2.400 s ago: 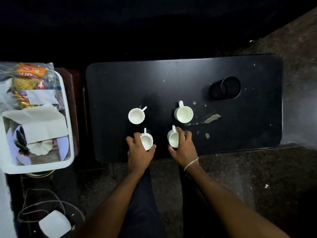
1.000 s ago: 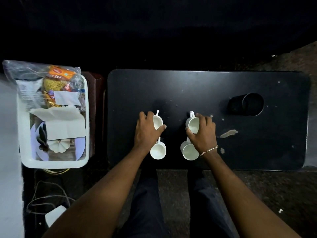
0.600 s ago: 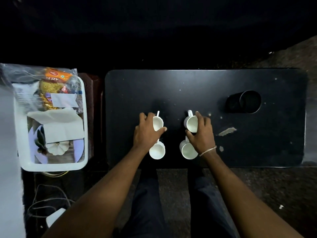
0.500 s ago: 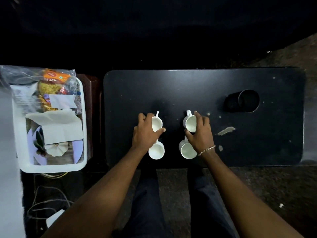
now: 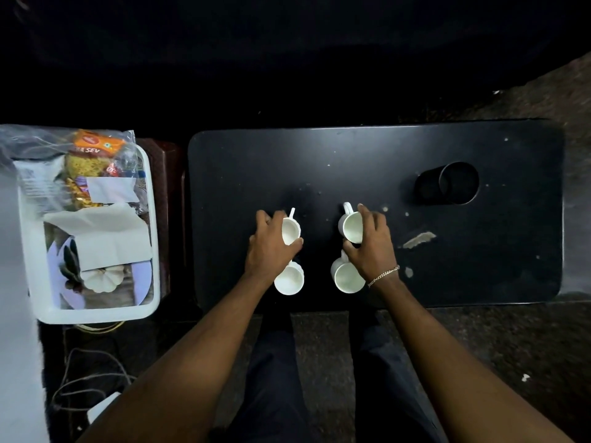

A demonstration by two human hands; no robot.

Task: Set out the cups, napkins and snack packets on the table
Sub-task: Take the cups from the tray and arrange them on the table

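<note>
Several white cups stand upright in a square on the black table (image 5: pixel 351 161). My left hand (image 5: pixel 270 247) wraps the far left cup (image 5: pixel 290 231), handle pointing away. My right hand (image 5: pixel 371 244) wraps the far right cup (image 5: pixel 351 227). The near left cup (image 5: pixel 289 279) and near right cup (image 5: pixel 347 278) stand free just below my hands. White napkins (image 5: pixel 108 241) and snack packets (image 5: pixel 89 161) lie in the white tray (image 5: pixel 96 314) to the left of the table.
A black cylindrical holder (image 5: pixel 447 183) lies on its side at the table's far right. Scuffed paint marks (image 5: pixel 419 239) show right of my right hand. Cables (image 5: pixel 83 378) lie on the floor under the tray. My legs are below the table's front edge.
Both hands moved off the near cups and up to the far cups, closing around them. Over the last half second they have barely shifted.
</note>
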